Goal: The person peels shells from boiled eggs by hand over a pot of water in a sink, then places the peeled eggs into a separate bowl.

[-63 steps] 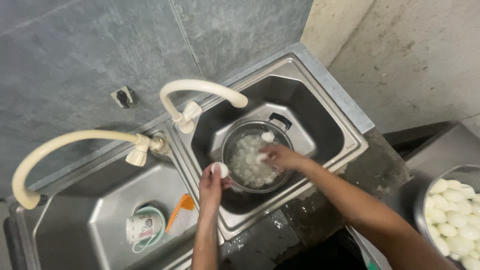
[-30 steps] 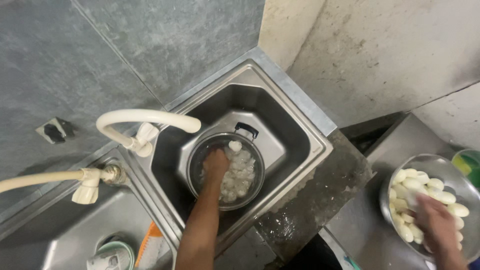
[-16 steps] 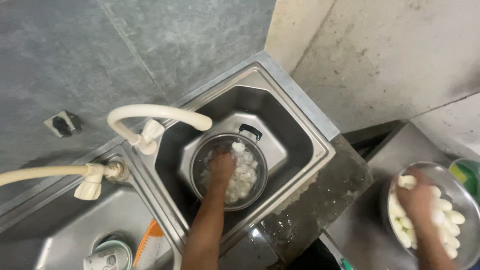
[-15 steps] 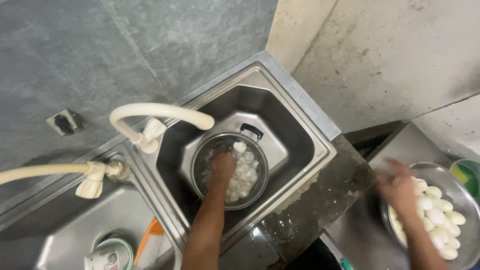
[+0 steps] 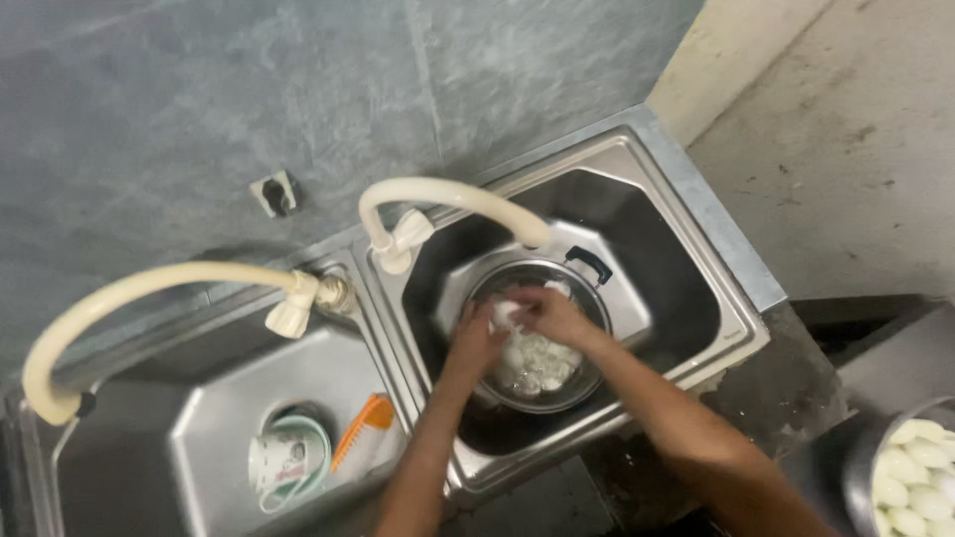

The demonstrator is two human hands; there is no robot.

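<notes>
At the far left a long cream tap [image 5: 149, 293] arches out from the grey wall [image 5: 298, 99] and curves down past the left edge of the left sink [image 5: 199, 438]. In that sink's basin lie a white cup [image 5: 274, 462] on its side inside a pale green bowl [image 5: 308, 438], with an orange brush [image 5: 363, 428] just beside them to the right.

A second cream tap [image 5: 448, 199] bends over the right sink [image 5: 686, 298], its spout ending above the far rim of a metal pot [image 5: 587, 383] that stands in the basin. The pot has a black handle [image 5: 590, 264] on its far right side and holds a heap of white eggs [image 5: 532, 363].

The left hand [image 5: 473, 343] reaches in over the pot's left rim, and the right hand [image 5: 557, 316] comes in from the right; the two meet over the pot. Both are closed around one white egg [image 5: 505, 316] held between them, above the heap and towards the far side of the pot. The motion blur hides how the individual fingers lie.

At the near right corner, well apart from the sink, a metal bowl [image 5: 860, 477] filled with more peeled eggs [image 5: 910, 467] sits at the frame edge.
</notes>
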